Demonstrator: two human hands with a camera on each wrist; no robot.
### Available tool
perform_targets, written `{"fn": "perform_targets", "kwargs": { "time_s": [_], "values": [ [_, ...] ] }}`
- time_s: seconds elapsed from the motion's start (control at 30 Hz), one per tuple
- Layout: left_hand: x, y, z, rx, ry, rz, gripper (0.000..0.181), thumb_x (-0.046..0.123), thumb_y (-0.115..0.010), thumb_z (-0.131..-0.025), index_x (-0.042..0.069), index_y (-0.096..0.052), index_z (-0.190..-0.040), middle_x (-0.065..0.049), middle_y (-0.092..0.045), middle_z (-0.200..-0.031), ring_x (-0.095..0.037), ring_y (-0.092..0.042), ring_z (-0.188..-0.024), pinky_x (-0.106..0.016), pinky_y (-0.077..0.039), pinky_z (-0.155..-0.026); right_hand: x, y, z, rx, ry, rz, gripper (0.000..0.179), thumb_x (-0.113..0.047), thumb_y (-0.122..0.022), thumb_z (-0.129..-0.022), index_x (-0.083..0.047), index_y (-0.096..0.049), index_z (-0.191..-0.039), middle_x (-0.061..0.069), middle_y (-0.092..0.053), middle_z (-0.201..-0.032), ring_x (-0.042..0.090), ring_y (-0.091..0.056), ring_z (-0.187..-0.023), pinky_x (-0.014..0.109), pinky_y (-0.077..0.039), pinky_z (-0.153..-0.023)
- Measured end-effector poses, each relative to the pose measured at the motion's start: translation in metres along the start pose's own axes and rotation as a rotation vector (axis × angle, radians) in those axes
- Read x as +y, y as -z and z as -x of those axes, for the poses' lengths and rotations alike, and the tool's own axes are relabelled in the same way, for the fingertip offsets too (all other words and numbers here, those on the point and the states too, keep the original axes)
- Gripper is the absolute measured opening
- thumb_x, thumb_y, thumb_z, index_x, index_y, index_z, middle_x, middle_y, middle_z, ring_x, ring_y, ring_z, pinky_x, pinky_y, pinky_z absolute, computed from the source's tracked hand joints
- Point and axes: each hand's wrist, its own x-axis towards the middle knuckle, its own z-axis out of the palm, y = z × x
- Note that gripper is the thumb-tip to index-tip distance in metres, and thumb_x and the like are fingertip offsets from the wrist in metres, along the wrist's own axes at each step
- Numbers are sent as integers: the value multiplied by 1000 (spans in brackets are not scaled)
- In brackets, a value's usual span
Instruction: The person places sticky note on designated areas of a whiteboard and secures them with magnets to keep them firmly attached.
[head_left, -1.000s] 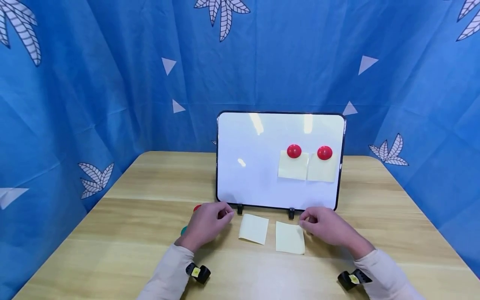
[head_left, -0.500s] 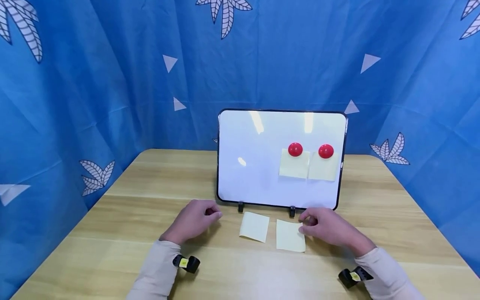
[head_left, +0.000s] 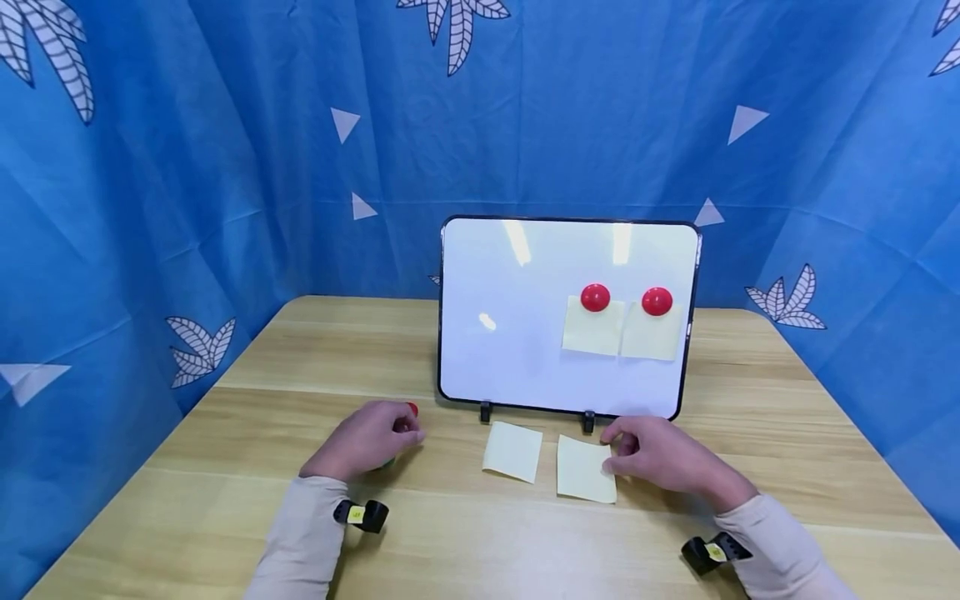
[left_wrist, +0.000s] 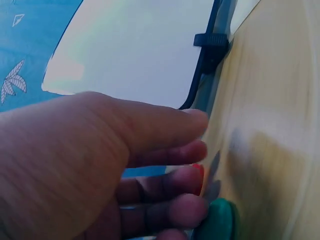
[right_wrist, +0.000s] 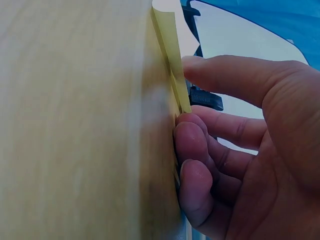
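My left hand (head_left: 367,437) hovers low over the table's left part, fingers loosely bent and holding nothing. A round red magnet (head_left: 413,408) peeks out behind it. In the left wrist view a green magnet (left_wrist: 220,220) lies right at the lower fingertips. My right hand (head_left: 663,454) is at the right edge of a pale yellow sticky note (head_left: 581,475), the thumb over its border. The right wrist view shows the note's curled edge (right_wrist: 172,55), with the thumb and fingertips (right_wrist: 192,137) apart beside it. Another sticky note (head_left: 513,450) lies to its left.
A framed whiteboard (head_left: 510,333) stands on small black feet (head_left: 588,422) behind the notes. Two sticky notes (head_left: 592,329) hang on its right half under red magnets (head_left: 657,302). A blue patterned curtain (head_left: 225,167) surrounds the wooden table (head_left: 480,542).
My left hand has drawn back leftward, away from the whiteboard's lower corner, over the magnets. The right hand has stayed by the right note, its thumb slightly lower along the edge.
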Motion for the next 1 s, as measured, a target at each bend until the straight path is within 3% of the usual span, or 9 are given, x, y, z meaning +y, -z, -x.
{"fn": "perform_targets", "kwargs": {
  "time_s": [0.27, 0.53, 0.73, 1.0],
  "values": [
    [-11, 11, 6, -40, 19, 93, 14, 25, -74, -92, 15, -72, -100, 2, -62, -90, -17, -55, -79, -35, -47, -71, 0, 0, 1, -30, 11, -20, 33, -24, -83, -83, -10, -67, -109, 0, -58, -82, 19, -53, -73, 29, -43, -59],
    [-21, 28, 12, -28, 140, 158, 18, 24, -75, -91, 13, -71, -105, -3, -61, -90, -22, -55, -80, -35, -47, -69, 1, -1, 0, -21, 14, -7, 28, -21, -82, -84, -12, -65, -104, 0, -58, -82, 19, -53, -74, 29, -44, -61],
    [-26, 28, 14, -60, 168, 167, 16, 21, -74, -92, 12, -71, -105, -3, -62, -89, -22, -56, -81, -35, -47, -72, 4, -2, 0, 19, 14, -2, 23, -21, -81, -85, -13, -64, -98, 0, -57, -80, 18, -52, -72, 28, -43, -60],
    [-33, 28, 15, -109, 183, 163, 21, 23, -78, -88, 13, -70, -104, -2, -62, -90, -22, -56, -83, -36, -47, -73, 1, -1, 1, 19, 9, -6, 27, -25, -81, -85, -10, -67, -103, 0, -58, -82, 18, -52, -74, 29, -43, -62]
  ]
}}
